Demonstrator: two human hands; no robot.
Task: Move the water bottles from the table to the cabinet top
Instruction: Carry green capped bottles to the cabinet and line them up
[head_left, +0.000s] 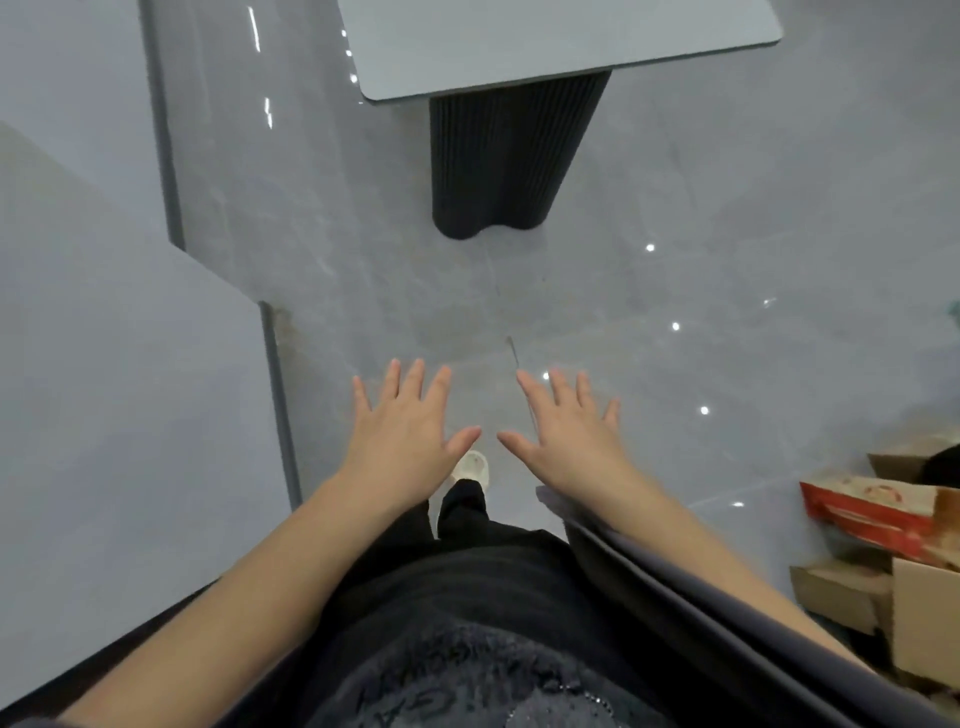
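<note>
- My left hand (410, 421) and right hand (566, 431) are both spread wide, fingers straight, palms down, thumbs nearly meeting. Neither holds anything.
- No bottle shows anywhere in view. I judge they stand further along the table, past the corner I can see, so I have nothing to carry yet.
- Close in, a dark slanted edge (675, 582) runs just under my right forearm. I cannot tell what it belongs to, but swinging that arm outward could knock it.
- Right of my right hand, boxes (883, 519) lie in a loose heap. A step that way could catch a flap and trip me, which would be worse with bottles in both hands.
- Beyond my fingertips the floor (727, 208) is glossy grey tile dotted with light reflections. It looks slippery, and my shoe (472, 467), below the gap between my thumbs, might slide if I hurry.
- Far ahead of both hands, the table (545, 47) pushes a rounded corner toward me, and with my eyes down I might bump it.
- Left of my left hand stands a tall pale grey panel (130, 415) with a dark trim strip. I cannot tell whether it is a wall or a cabinet side.
- The tabletop is smooth and pale grey, and it sits on a dark ribbed pedestal (504, 156).
- The cabinet top is not in view.
</note>
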